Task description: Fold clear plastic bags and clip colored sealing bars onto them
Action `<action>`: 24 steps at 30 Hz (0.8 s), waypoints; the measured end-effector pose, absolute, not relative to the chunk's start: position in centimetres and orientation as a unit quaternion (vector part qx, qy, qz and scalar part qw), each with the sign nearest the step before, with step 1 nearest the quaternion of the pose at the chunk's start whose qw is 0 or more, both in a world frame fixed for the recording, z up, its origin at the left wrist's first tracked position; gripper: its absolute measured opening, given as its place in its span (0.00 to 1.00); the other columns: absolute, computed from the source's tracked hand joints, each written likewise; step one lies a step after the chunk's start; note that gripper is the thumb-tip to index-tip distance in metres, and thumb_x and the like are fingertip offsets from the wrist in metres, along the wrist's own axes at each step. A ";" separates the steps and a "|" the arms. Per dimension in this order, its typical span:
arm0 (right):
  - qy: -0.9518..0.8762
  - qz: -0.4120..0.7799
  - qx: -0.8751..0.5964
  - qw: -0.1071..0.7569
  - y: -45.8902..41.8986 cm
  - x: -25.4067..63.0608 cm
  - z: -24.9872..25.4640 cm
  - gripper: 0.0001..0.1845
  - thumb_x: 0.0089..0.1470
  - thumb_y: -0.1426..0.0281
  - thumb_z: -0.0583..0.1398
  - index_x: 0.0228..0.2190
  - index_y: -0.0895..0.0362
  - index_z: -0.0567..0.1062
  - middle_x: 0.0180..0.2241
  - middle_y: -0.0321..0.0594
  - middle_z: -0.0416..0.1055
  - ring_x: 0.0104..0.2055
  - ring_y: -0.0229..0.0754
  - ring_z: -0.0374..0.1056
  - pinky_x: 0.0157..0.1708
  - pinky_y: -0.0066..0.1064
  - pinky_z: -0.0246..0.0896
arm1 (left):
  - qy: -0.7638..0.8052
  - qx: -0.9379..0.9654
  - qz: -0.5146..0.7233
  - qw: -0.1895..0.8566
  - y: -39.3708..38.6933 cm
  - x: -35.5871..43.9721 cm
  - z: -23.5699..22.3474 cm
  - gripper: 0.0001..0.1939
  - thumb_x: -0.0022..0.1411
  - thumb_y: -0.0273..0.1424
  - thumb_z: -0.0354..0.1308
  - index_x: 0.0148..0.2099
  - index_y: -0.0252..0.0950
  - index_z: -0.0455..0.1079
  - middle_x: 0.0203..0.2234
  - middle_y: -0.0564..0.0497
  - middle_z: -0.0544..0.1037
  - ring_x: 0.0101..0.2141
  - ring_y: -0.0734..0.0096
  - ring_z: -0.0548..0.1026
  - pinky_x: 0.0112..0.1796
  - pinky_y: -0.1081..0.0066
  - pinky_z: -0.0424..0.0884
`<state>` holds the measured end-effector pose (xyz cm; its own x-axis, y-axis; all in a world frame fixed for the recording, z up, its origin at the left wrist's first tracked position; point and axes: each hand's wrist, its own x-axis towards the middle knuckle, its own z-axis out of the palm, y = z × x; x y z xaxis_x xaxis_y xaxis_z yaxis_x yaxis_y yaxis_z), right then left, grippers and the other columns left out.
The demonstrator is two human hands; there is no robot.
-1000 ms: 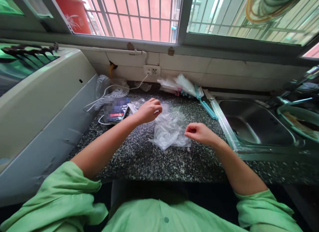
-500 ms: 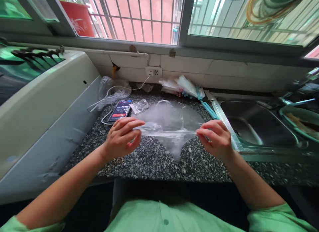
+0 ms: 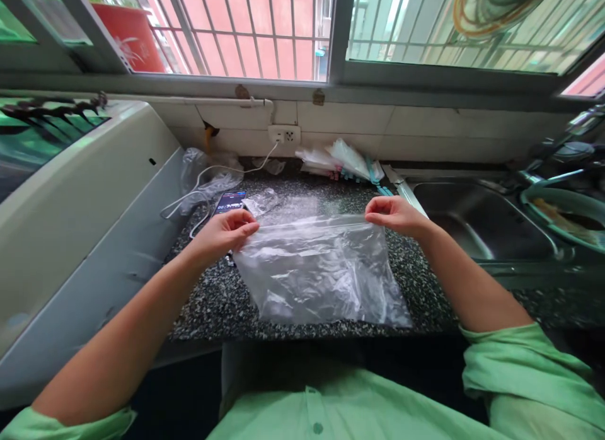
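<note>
A clear plastic zip bag [image 3: 321, 276] is stretched between my two hands over the speckled countertop [image 3: 212, 307], its zip edge at the far side and its body spread toward me. My left hand [image 3: 229, 231] pinches the left end of that edge. At the right end, my right hand [image 3: 390, 213] pinches the same edge between thumb and fingers. Just beyond my left hand lies a phone [image 3: 230, 200] with a timer on its screen, partly hidden by the hand. A small crumpled clear wrapper [image 3: 262, 202] rests beside the phone.
A white cable [image 3: 208, 170] runs from the wall socket [image 3: 284, 135] to the phone. Several plastic packets [image 3: 347, 157] and crumpled clear bags [image 3: 212, 175] lie along the wall. A metal sink [image 3: 486, 219] is at right, a white appliance [image 3: 85, 194] at left.
The bag has swung from hanging away from me to lying spread toward me. Both hands have risen slightly in the view, still pinching its edge, and my left hand now partly covers the phone.
</note>
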<state>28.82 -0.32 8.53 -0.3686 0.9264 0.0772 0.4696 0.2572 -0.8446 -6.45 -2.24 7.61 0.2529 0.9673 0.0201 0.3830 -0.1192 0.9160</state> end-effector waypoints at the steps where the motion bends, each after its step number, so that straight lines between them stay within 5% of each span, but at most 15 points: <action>1: -0.732 0.384 -0.483 0.290 -0.1 29.2 8.0 0.17 0.40 0.56 0.62 0.22 0.58 0.70 0.21 0.34 0.67 0.24 0.33 0.59 0.25 0.27 0.55 | 0.518 0.665 0.324 0.431 -1.8 -6.4 7.1 0.17 0.46 0.46 0.59 0.28 0.36 0.65 0.12 0.59 0.61 0.13 0.80 0.58 0.15 0.78 0.54; 8: -0.705 0.394 -0.524 0.272 0.7 31.2 3.1 0.17 0.37 0.66 0.63 0.33 0.59 0.74 0.28 0.37 0.72 0.28 0.35 0.65 0.30 0.29 0.61 | 0.530 0.738 0.231 0.347 0.2 -5.4 3.3 0.17 0.50 0.44 0.54 0.33 0.34 0.68 0.13 0.59 0.62 0.15 0.77 0.61 0.17 0.77 0.57; 11: -0.695 0.314 -0.584 0.280 0.6 32.2 1.8 0.17 0.40 0.69 0.62 0.37 0.59 0.73 0.35 0.42 0.73 0.30 0.36 0.66 0.33 0.31 0.62 | 0.497 0.799 0.272 0.201 -0.1 -5.4 2.3 0.18 0.51 0.41 0.56 0.39 0.35 0.70 0.27 0.50 0.73 0.29 0.67 0.72 0.31 0.68 0.69; 15: -0.674 0.232 -0.660 0.237 -0.9 32.7 1.7 0.09 0.46 0.66 0.60 0.29 0.59 0.75 0.29 0.41 0.74 0.30 0.39 0.68 0.32 0.29 0.60 | 0.407 0.864 0.296 0.009 -2.5 -5.5 1.5 0.12 0.56 0.35 0.54 0.41 0.38 0.71 0.44 0.44 0.73 0.44 0.60 0.70 0.46 0.57 0.66; 20: -0.693 0.133 -0.703 0.090 -5.2 30.0 1.9 0.20 0.49 0.54 0.55 0.18 0.55 0.72 0.17 0.38 0.70 0.20 0.37 0.63 0.21 0.27 0.47 | 0.351 0.909 0.226 0.014 -6.4 -5.6 -0.6 0.13 0.60 0.33 0.51 0.46 0.39 0.71 0.47 0.44 0.73 0.45 0.61 0.72 0.45 0.61 0.69; 24: -0.723 0.105 -0.682 0.031 -7.2 28.4 1.6 0.13 0.50 0.61 0.57 0.20 0.54 0.72 0.21 0.39 0.73 0.24 0.39 0.66 0.22 0.27 0.46 | 0.370 0.915 0.159 0.034 -7.9 -6.0 -0.1 0.16 0.60 0.38 0.51 0.46 0.37 0.71 0.42 0.44 0.76 0.41 0.61 0.74 0.41 0.64 0.71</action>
<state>28.38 -7.22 1.63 -0.0677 0.9928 -0.0984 0.9798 0.0476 -0.1945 -6.00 -7.94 -0.11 0.6750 0.6880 0.2665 0.6663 -0.7235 0.1803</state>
